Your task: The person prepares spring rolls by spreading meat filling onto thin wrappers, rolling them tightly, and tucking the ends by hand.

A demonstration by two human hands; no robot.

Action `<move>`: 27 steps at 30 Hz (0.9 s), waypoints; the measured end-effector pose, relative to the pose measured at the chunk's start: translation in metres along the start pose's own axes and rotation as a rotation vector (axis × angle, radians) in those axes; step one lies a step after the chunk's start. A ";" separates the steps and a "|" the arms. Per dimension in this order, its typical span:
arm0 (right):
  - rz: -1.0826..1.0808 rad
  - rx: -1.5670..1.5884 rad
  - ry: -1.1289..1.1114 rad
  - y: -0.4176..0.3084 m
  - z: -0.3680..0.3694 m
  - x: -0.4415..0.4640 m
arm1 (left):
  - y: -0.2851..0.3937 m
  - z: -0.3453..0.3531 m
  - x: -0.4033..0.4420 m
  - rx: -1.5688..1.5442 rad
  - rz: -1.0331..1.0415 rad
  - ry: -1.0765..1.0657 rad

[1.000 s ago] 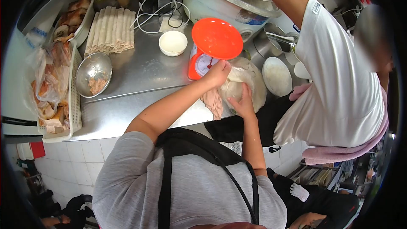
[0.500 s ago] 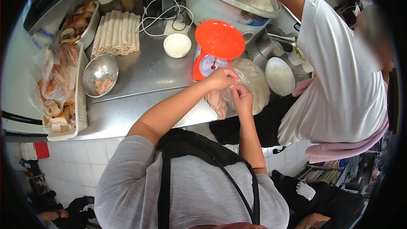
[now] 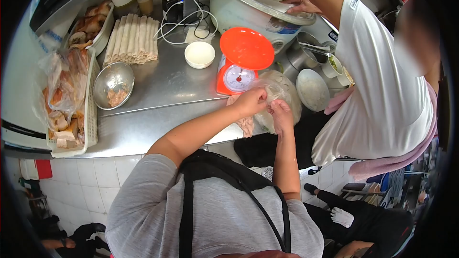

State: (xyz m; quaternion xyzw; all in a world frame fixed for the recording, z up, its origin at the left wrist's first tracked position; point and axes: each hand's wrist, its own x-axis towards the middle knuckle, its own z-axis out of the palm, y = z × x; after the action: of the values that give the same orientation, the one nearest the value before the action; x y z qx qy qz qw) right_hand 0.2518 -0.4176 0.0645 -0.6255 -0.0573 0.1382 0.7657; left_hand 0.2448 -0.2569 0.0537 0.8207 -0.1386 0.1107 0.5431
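Observation:
My left hand (image 3: 254,102) and my right hand (image 3: 282,114) are close together over the counter's front edge. Both are closed in a pinch on the rim of a clear plastic bag (image 3: 271,87). Behind the fingers lies a larger rounded, pale bag-like bundle (image 3: 290,96), partly covered. Just beyond my left hand stands an orange kitchen scale (image 3: 238,79) with an orange pan (image 3: 246,48) on top. A crumpled pinkish cloth (image 3: 245,125) lies below my left wrist.
A steel bowl (image 3: 114,85) with minced meat, stacked pale rolls (image 3: 131,38) and a basket (image 3: 92,110) of cooked meat are on the left. A white bowl (image 3: 200,55) is behind. A co-worker (image 3: 377,86) stands close on the right, by a big rice cooker (image 3: 244,12).
My hands have shifted slightly toward me and to the right, still pinching the bag. The co-worker's hand has come into view at the rice cooker with a whitish object.

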 end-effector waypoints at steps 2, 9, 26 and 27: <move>-0.006 0.024 0.039 -0.005 0.002 0.000 | 0.001 -0.004 0.006 -0.087 -0.048 -0.085; 0.011 0.065 0.090 0.005 -0.010 0.000 | -0.020 -0.009 0.017 -0.400 -0.184 0.065; 0.194 -1.537 0.100 0.003 0.013 0.034 | 0.050 -0.060 0.024 -0.408 0.064 0.365; 0.219 -1.530 0.065 0.006 0.000 0.038 | 0.055 -0.073 0.026 -0.487 0.076 0.388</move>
State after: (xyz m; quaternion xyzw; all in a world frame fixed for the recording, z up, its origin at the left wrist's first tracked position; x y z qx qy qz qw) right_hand 0.2875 -0.4061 0.0557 -0.9864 -0.0521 0.1164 0.1035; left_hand 0.2476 -0.2124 0.1381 0.6241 -0.0855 0.2489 0.7356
